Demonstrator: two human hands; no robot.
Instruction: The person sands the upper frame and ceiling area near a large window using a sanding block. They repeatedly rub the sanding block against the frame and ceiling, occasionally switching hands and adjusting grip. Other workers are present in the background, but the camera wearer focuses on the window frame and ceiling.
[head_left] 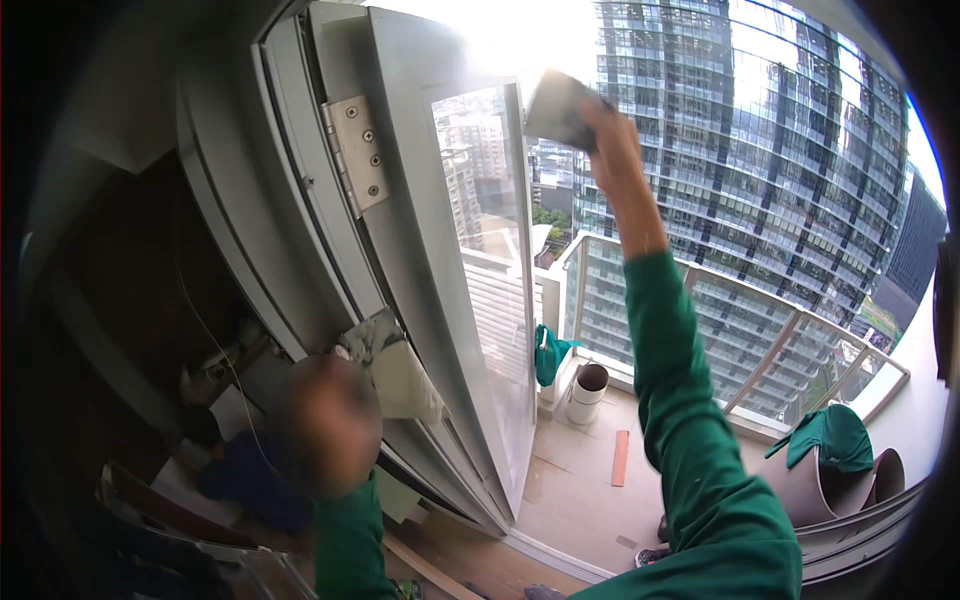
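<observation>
My right hand (pixel 610 150) is raised high at the far edge of the open white door (pixel 400 200). Its fingers grip a flat, squarish grey pad (pixel 558 108) with a darker side; motion smears it, and its exact kind does not show. My left hand (pixel 335 425) is low by the door frame, heavily blurred, so its fingers cannot be made out. Right beside it, against the frame, is a pale, folded-looking piece (pixel 405 380) with a mottled grey-green upper end. A fingertip seems to touch it. Both sleeves are green.
A metal hinge (pixel 358 155) joins door and frame. Outside, a balcony has a glass railing (pixel 720 320), a white cylindrical bin (pixel 587 393), an orange strip (pixel 620 458) and large curved sheets (pixel 825 490) under a green cloth (pixel 835 438). A person in blue (pixel 255 480) is low at left.
</observation>
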